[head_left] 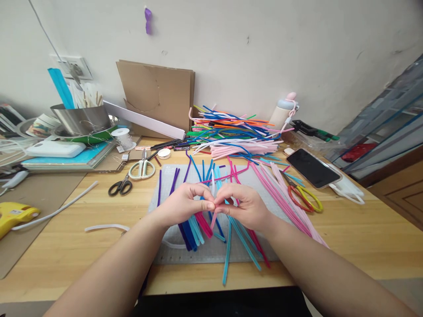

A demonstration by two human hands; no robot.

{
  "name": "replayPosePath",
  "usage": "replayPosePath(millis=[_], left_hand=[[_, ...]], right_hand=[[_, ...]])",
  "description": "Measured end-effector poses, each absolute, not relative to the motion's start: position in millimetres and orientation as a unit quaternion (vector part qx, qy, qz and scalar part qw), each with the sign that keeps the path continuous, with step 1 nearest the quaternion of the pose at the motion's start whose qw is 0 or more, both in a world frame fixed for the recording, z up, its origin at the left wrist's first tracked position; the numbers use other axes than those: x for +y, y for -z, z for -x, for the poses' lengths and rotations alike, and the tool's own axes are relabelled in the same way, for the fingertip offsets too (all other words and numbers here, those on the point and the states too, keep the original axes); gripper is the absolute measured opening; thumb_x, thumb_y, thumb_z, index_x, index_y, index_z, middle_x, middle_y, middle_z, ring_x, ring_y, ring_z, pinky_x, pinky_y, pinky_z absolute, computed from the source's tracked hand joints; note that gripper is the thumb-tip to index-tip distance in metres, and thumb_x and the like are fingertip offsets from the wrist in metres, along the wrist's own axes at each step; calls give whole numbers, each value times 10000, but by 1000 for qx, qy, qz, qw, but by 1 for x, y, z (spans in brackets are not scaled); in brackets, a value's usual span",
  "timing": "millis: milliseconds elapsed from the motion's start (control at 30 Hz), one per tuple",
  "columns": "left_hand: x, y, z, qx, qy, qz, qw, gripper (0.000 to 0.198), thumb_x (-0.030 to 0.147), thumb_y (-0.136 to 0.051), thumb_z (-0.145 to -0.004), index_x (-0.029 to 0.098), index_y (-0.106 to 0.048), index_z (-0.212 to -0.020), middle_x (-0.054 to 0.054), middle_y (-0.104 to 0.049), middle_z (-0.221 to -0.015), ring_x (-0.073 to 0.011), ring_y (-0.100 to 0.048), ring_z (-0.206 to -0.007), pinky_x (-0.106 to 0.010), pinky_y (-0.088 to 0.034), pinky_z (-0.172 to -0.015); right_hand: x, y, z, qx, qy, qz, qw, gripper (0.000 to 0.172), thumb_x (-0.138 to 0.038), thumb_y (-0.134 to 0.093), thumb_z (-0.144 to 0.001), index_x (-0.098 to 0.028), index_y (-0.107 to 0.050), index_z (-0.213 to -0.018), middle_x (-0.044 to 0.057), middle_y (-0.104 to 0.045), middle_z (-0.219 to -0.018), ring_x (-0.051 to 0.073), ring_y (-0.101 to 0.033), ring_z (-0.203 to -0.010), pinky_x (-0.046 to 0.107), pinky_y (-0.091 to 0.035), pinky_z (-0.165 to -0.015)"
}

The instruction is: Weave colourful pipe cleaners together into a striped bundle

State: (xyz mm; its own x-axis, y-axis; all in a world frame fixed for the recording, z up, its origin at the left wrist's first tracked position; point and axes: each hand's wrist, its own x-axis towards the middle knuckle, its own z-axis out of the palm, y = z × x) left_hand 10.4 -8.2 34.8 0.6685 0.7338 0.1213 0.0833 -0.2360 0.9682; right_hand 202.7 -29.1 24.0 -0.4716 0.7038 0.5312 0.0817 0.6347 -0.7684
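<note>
My left hand (183,204) and right hand (247,209) pinch a pink fuzzy stem (214,219) above a gray mat (205,257).

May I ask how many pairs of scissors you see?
3: black-handled scissors and white-handled scissors left of the mat; red-and-yellow scissors at right, near the phone. More may be hidden.

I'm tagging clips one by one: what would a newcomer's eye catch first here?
Probably the many-colored heap of pipe cleaners at the back. Next, the left hand and right hand, pinching a pink strip together above the gray mat. Then the yellow tool, cut off by the left edge.
</note>
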Motion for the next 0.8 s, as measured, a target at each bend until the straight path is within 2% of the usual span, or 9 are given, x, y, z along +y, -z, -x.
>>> replayPosePath(millis=[300, 467, 600, 800], left_hand=[[-9, -37, -11, 278, -338, -728, 528, 152, 293, -676, -738, 143, -661, -716, -24, -625, -744, -139, -565, -737, -291, -428, -750], [-13, -44, -9, 305, -348, -745, 481, 147, 296, -647, -767, 150, -633, -757, -20, -615, -770, -137, -556, -753, -287, -421, -760], [-14, -45, -9, 293, -373, -754, 453, 130, 279, -634, -777, 153, -615, -752, -23, -589, -789, -137, -541, -776, -284, -417, -764], [-14, -44, -11, 294, -391, -736, 468, 134, 267, -641, -769, 138, -618, -799, -31, -585, -772, -122, -529, -700, -258, -437, -652]], right_hand=[[-29, -21, -202, -761, -346, 277, 473, 89, -254, -669, -766, -212, -610, -816, 14, -593, -746, 133, -516, -675, 267, -394, -586], [-28, -19, -202, -715, -465, 299, 428, 142, -318, -626, -794, -187, -575, -782, 19, -562, -774, 132, -508, -711, 265, -409, -626], [-28, -17, -199, -638, -569, 284, 434, 144, -312, -635, -780, -177, -591, -802, 5, -556, -749, 117, -510, -689, 257, -424, -639], [-31, -18, -194, -586, -605, 313, 439, 148, -298, -658, -747, -170, -593, -785, -12, -567, -695, 102, -509, -632, 242, -418, -613]])
